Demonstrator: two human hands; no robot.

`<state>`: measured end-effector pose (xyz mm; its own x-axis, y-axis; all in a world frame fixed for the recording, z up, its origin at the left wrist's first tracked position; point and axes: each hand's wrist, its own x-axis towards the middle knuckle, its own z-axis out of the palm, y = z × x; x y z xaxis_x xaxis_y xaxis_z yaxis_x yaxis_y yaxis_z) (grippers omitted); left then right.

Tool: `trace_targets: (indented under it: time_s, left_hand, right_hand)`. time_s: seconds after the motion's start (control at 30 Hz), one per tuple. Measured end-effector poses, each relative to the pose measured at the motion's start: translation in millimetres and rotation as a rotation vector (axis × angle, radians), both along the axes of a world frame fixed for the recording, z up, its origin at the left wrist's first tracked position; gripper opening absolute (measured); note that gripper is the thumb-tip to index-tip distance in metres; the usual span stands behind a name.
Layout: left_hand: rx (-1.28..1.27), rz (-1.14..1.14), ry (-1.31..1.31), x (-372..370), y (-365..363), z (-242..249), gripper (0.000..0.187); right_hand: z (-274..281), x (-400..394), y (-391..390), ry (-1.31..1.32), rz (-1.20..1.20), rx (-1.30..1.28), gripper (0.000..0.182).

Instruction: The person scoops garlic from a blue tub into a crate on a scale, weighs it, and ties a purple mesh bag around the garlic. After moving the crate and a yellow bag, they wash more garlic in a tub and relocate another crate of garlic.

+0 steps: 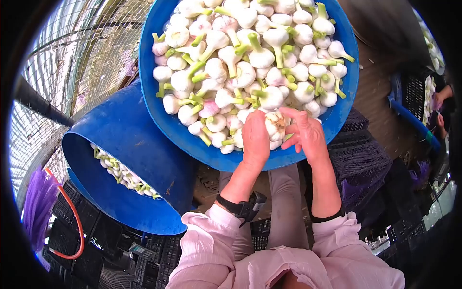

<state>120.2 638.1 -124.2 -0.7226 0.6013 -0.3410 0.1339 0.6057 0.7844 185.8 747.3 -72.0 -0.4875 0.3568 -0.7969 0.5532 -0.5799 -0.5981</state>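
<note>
A garlic bulb [275,125] with brownish, rough roots facing up is between my two hands, over the near edge of a round blue tub [153,103]. My left hand [255,136] has its fingers curled against the bulb's left side; its fingertips are partly hidden. On the right side, my right hand [306,134] touches the bulb with its fingers bent and partly spread. White garlic bulbs [243,74] with cut green stems fill the tub.
To the left, a tilted blue barrel [125,212] holds more garlic. Purple netting [41,207] and a red hose [77,221] are at the far left. Dark crates [358,149] stand right of my arms. Another person's hands [440,98] show at the far right.
</note>
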Motion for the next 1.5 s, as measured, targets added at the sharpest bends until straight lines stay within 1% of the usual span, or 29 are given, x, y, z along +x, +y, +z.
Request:
trace_targets:
  time_s: [0.03, 0.1, 0.13, 0.17, 0.2, 0.27, 0.33, 0.37, 0.43, 0.47, 0.57, 0.63, 0.67, 0.7, 0.73, 0.8, 0.87, 0.9, 0.93, 1.0, 1.03, 1.13, 1.17, 1.23, 1.27, 1.3, 1.37, 1.43, 1.5]
  left_hand:
    - [-0.007, -0.052, 0.069, 0, 0, 3, 0.013]
    - [-0.019, -0.156, 0.212, -2, 3, 15, 0.015]
    - [0.047, -0.081, 0.164, -1, 5, 19, 0.014]
    - [0.113, -0.006, 0.119, 1, 9, 22, 0.013]
    - [0.177, 0.069, 0.074, 2, 12, 26, 0.013]
    - [0.189, 0.139, 0.004, 2, 13, 33, 0.016]
    - [0.231, 0.214, -0.085, 5, 9, 32, 0.015]
    - [0.213, 0.217, -0.118, 4, 8, 33, 0.015]
    - [0.171, 0.225, -0.18, 0, 4, 40, 0.016]
    - [0.173, 0.214, -0.137, -1, 4, 41, 0.017]
    - [0.173, 0.18, -0.04, -4, 4, 48, 0.019]
    - [0.174, 0.167, -0.016, -5, 6, 56, 0.021]
    - [0.191, 0.199, -0.056, -4, 5, 54, 0.021]
    - [0.209, 0.231, -0.097, -2, 3, 51, 0.021]
    - [0.226, 0.262, -0.138, -1, 3, 49, 0.021]
    - [0.226, 0.243, -0.148, -3, 2, 51, 0.021]
    - [0.212, 0.206, -0.128, -6, 0, 53, 0.02]
    - [0.203, 0.175, -0.102, -10, 0, 53, 0.019]
    - [0.196, 0.142, -0.076, -13, 0, 51, 0.018]
    - [0.187, 0.015, 0.016, -20, -2, 48, 0.015]
    - [0.182, -0.052, 0.061, -21, -2, 46, 0.014]
    - [0.136, -0.152, 0.056, -18, -3, 34, 0.012]
    - [0.194, -0.066, -0.088, -12, -3, 22, 0.016]
    - [0.16, 0.462, -0.945, -14, 9, 32, 0.021]
    - [0.131, 0.736, -1.367, -15, 14, 36, 0.024]
    - [0.125, 0.732, -1.341, -10, 15, 31, 0.032]
    - [0.14, 0.723, -1.325, -3, 8, 21, 0.031]
    - [0.14, 0.736, -1.325, 0, 6, 19, 0.029]
    - [0.137, 0.784, -1.339, 3, 5, 22, 0.028]
  right_hand:
    - [4, -1, 0, -0.024, 0.05, 0.084, 0.049]
    - [-7, -5, -16, -0.013, 0.208, 0.37, 0.047]
    - [-11, -8, -23, -0.003, 0.287, 0.512, 0.046]
    - [-9, -11, -26, -0.002, 0.2, 0.454, 0.04]
    - [-12, -10, -30, 0.058, 0.12, 0.459, 0.038]
    - [-22, -3, -37, 0.174, -0.036, 0.463, 0.035]
    - [-23, -2, -36, 0.176, -0.028, 0.513, 0.034]
    - [-24, -3, -33, 0.184, -0.023, 0.541, 0.034]
    - [-14, 0, -28, 0.102, -0.058, 0.182, 0.035]
    - [-8, 1, -25, 0.059, -0.078, 0.007, 0.035]
    - [8, -18, -34, 0.163, 0.179, 0.569, 0.037]
    - [9, -14, -30, 0.194, 0.201, 0.517, 0.038]
    - [9, -12, -28, 0.213, 0.215, 0.491, 0.038]
    - [2, -7, -29, 0.237, 0.123, 0.475, 0.036]
    - [-1, -3, -28, 0.246, 0.091, 0.415, 0.035]
    - [-4, 1, -26, 0.26, 0.026, 0.295, 0.034]
    - [3, 1, -13, 0.352, 0.18, 0.396, 0.026]
    - [8, 0, -7, 0.399, 0.255, 0.449, 0.025]
    - [11, -1, -3, 0.423, 0.304, 0.446, 0.026]
    - [17, 1, 4, 0.465, 0.404, 0.435, 0.034]
    - [22, -3, 3, 0.418, 0.382, 0.407, 0.036]
    - [18, -1, 7, 0.413, 0.438, 0.479, 0.025]
    - [16, 4, 7, 0.388, 0.397, 0.437, 0.023]
    - [7, 13, 6, 0.348, 0.323, 0.359, 0.02]
    - [4, 12, 2, 0.337, 0.18, 0.265, 0.019]
    - [3, 12, -3, 0.321, 0.039, 0.169, 0.017]
    - [-3, 14, -10, 0.328, -0.098, 0.084, 0.015]
    - [-12, 19, -18, 0.372, -0.098, 0.111, 0.013]
    - [-13, 27, -23, 0.245, -0.104, 0.143, 0.01]
